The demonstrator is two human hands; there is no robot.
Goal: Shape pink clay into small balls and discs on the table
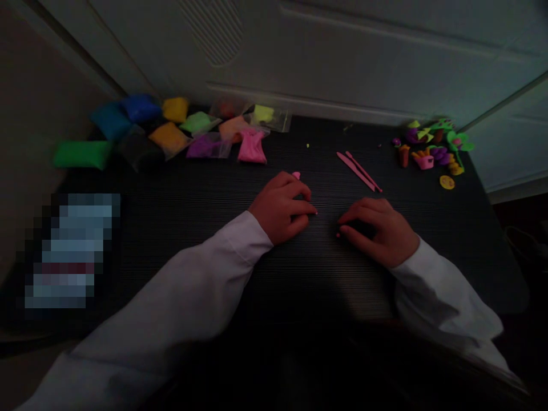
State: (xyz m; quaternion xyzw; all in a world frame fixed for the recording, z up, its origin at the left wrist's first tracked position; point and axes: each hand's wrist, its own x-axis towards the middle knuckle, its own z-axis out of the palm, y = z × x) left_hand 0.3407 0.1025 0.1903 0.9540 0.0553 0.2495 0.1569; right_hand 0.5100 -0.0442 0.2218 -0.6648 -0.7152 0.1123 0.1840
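Two bare hands work apart from each other over a dark, grooved tabletop [184,200]. The left hand [282,208] rests with bent fingers, a pale pink speck [316,213] at one fingertip and a larger pink lump [296,175] showing just past the knuckles, partly hidden; whether the fingers grip either piece cannot be told. The right hand [383,234] arches over the surface, thumb and forefinger drawn near each other, a tiny pink bit [338,234] beside the thumb tip, pinched or merely touching, it is unclear.

The pink material looks like modelling clay, likely very light, soft and a little tacky, quick to flatten or take a fingerprint. The specks would call for a gentle pinch between fingertip pads; the lump is probably best lifted by its sides, without squeezing.

Beyond the fingers lie two slim pink tools, a flat blade [355,171] and a thinner stick [363,169], probably stiff, and a yellow-green crumb [307,145]. Farther left, colored packets crowd the table's back edge, among them a pink packet [252,146], a purple packet [208,146] and a green packet [83,154]. At far right, small molded figures cluster, including a pink cup with yellow sticks [423,161] and a yellow disc [447,182], seemingly easy to dent.
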